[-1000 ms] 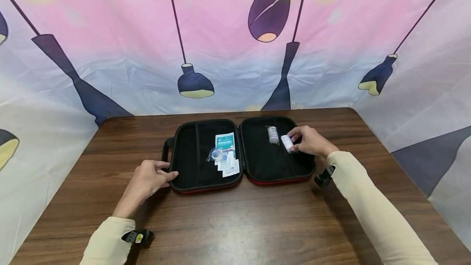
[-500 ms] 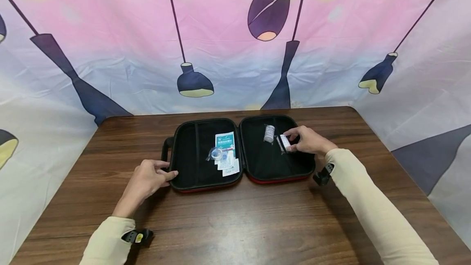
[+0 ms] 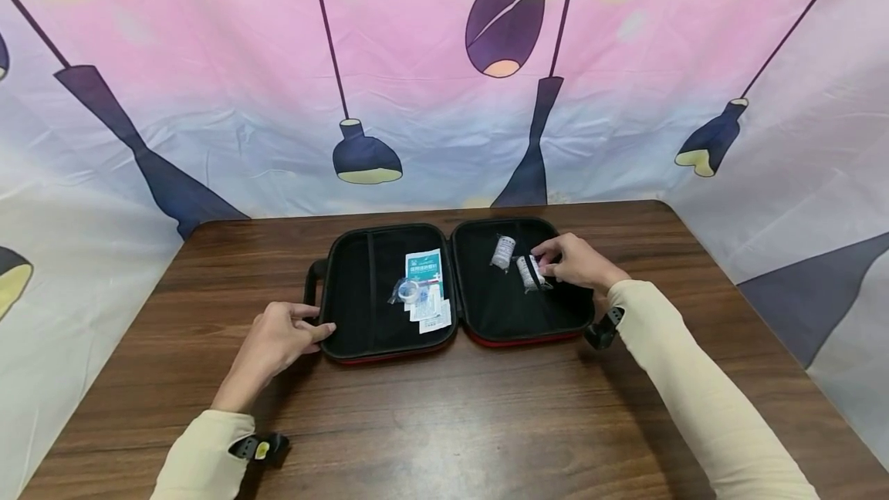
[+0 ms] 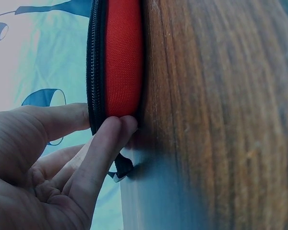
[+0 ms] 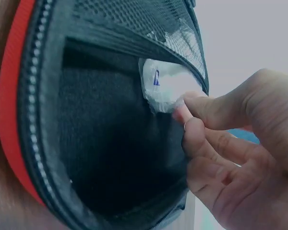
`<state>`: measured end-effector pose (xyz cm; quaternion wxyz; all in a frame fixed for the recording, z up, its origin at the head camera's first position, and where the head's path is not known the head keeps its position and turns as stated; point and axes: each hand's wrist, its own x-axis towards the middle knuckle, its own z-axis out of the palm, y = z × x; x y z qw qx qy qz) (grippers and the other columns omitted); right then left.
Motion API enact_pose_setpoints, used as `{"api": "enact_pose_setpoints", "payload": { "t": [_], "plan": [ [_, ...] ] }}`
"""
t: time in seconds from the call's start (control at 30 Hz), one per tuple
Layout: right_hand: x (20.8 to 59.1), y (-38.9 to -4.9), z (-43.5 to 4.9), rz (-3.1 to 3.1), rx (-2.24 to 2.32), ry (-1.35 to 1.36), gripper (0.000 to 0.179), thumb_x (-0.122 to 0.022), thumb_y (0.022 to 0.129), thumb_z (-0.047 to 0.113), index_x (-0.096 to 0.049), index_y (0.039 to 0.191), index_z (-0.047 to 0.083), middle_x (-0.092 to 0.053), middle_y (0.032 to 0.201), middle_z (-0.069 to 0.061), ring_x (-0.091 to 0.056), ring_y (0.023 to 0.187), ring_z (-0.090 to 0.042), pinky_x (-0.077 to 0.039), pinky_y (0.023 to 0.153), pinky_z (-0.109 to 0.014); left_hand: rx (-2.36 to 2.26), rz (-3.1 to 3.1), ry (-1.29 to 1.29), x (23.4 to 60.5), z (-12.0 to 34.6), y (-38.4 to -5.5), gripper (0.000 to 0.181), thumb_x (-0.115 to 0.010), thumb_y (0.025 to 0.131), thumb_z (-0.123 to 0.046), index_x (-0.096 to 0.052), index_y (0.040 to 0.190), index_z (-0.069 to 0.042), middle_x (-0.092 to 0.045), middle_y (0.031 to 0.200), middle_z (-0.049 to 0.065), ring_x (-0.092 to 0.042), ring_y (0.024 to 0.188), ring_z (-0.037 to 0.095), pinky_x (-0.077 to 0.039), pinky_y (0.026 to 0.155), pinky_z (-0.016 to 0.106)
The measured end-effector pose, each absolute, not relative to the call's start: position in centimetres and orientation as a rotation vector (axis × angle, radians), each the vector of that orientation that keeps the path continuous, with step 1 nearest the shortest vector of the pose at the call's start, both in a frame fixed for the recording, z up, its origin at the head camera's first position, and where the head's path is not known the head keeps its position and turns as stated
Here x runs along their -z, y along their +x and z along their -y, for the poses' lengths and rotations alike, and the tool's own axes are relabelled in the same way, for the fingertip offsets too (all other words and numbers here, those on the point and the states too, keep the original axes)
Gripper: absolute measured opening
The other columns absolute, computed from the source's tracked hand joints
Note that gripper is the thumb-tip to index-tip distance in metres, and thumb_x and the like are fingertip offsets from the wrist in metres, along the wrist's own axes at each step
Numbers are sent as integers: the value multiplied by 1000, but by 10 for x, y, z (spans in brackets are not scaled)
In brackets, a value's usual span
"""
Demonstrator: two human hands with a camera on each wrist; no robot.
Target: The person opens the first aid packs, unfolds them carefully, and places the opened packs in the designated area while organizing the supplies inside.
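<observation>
Case (image 3: 349, 292): Black-lined and red-shelled, it lies unzipped and spread flat on the worktop (image 3: 417, 415), close to the far edge, its handle (image 3: 312, 282) at the left end.
Right hand (image 3: 578, 262): Thumb and fingers narrow to a pinch on one end of a wrapped white roll (image 5: 158, 86), inside the case's right half.
Left hand (image 3: 281, 336): Fingers and thumb pinch the case rim at its near left corner, just beside the handle, apparently to steady it.
Mesh pocket (image 5: 129, 21): Its dark edge band crosses the pinched roll, one part beneath the band, the other out in the person's grasp.
Second roll (image 3: 503, 251): It lies just beside the first, nearer the far edge of the right half, and appears to be under the mesh.
Packets (image 3: 424, 265): Green and white, they overlap along the right side of the left half, a wrapped ring of tape (image 3: 402, 291) among them.
Pocket work: The step looks like tucking the roll in, about midway; the next move likely calls for pushing its free end under the band without snagging the wrapper.
</observation>
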<state>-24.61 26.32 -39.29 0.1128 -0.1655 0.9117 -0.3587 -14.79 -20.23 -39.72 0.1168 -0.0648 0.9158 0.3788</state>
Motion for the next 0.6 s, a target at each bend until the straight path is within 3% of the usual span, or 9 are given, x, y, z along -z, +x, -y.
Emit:
{"api": "enact_pose_setpoints", "payload": {
  "t": [0.27,0.6],
  "plan": [
    [392,-245,-264,-2686,1093,-416,26,-66,93,-5,-67,118,-12,-74,90,-13,-62,71,-19,-49,63,-30,-1118,-2678,-190,398,203,-147,58,-72,96,-24,-54,139,10,-73,76,4,-76,84,26,-59,70,38],
    [395,-245,-259,-2681,1078,-386,29,-65,94,-4,-66,123,-10,-73,93,-11,-64,76,-19,-51,65,-31,-1149,-2664,-195,398,203,-147,58,-72,96,-23,-54,139,10,-72,75,4,-76,84,26,-59,69,37]
  ]
}}
